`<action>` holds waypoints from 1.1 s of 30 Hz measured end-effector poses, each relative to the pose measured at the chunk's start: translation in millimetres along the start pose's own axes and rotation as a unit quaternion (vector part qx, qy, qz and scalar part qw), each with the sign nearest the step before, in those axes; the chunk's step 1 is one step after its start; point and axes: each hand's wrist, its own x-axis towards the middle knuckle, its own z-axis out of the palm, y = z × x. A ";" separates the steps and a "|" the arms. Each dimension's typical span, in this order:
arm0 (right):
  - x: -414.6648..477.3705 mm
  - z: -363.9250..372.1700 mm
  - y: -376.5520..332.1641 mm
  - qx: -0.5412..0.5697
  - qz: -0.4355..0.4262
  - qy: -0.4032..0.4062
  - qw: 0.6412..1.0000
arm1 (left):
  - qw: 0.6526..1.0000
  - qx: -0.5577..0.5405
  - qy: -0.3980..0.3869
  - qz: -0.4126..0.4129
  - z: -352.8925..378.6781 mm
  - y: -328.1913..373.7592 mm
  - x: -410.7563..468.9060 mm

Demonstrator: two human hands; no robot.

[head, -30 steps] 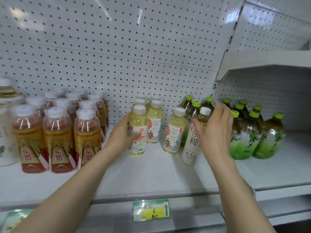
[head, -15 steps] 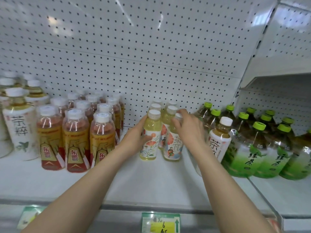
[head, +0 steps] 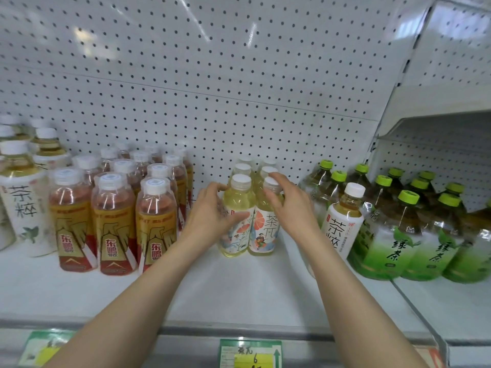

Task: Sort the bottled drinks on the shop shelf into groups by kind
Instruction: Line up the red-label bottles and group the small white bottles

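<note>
Midway along the shelf (head: 239, 296), both hands hold the front pair of upright yellow tea bottles (head: 240, 200): the left hand (head: 212, 213) has its grip wrapped round the left one, and the right hand (head: 289, 205) is curled over the other's shoulder. A stray white-labelled bottle (head: 342, 221) stands upright just to the right, nearer the right hand. Bare shelf runs along the front edge.

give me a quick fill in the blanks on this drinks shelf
The left hand and right hand hold pale yellow bottles with ____ caps.
The big bottles at far right have ____ caps.
The red-orange bottles stand to the ____ of both hands.
Missing: white, green, left.
</note>
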 end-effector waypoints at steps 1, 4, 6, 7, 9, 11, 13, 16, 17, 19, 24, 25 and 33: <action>-0.5 -0.9 0.0 0.001 -0.003 0.000 1.000 | 1.000 -0.010 -0.001 0.001 -1.4 1.8 0.6; -0.9 -9.4 0.4 -0.011 -0.001 -0.004 1.000 | 0.990 -0.099 -0.100 0.002 -8.5 7.5 3.4; -1.3 -14.6 1.3 -0.008 0.003 -0.013 1.000 | 0.987 -0.081 -0.136 0.029 -10.5 8.7 5.4; -2.1 -15.4 1.2 -0.003 0.003 -0.017 1.000 | 0.990 -0.054 -0.123 0.040 -8.4 8.8 6.9; -4.4 -11.9 0.0 0.009 -0.002 -0.021 1.000 | 0.997 -0.007 -0.068 0.031 -1.2 10.5 8.4; -7.4 -5.8 0.2 0.022 0.001 -0.018 1.000 | 0.999 0.032 -0.016 -0.003 6.6 14.5 6.7; -8.8 -2.9 1.9 0.032 0.007 -0.011 0.999 | 0.998 0.057 0.006 -0.024 10.6 16.9 5.6; -7.1 -1.8 6.2 0.036 0.014 -0.013 0.999 | 0.998 -0.020 -0.046 -0.045 4.4 15.5 8.3; -7.2 -1.1 6.4 0.039 0.018 -0.013 0.999 | 0.995 -0.059 -0.076 -0.042 3.3 12.3 8.9; -7.5 3.1 4.7 0.047 0.024 -0.006 0.999 | 0.993 -0.060 -0.102 -0.013 2.3 7.3 6.9; -8.1 16.8 -1.8 0.059 0.025 0.021 0.998 | 0.993 -0.072 -0.099 0.002 10.7 -2.3 4.8; -7.9 17.4 -2.0 0.051 0.024 0.020 0.998 | 0.992 -0.075 -0.104 0.004 11.8 -4.0 5.5; -10.7 12.9 -8.0 0.018 0.033 0.005 0.999 | 0.990 -0.109 -0.094 0.013 15.4 -11.5 -0.1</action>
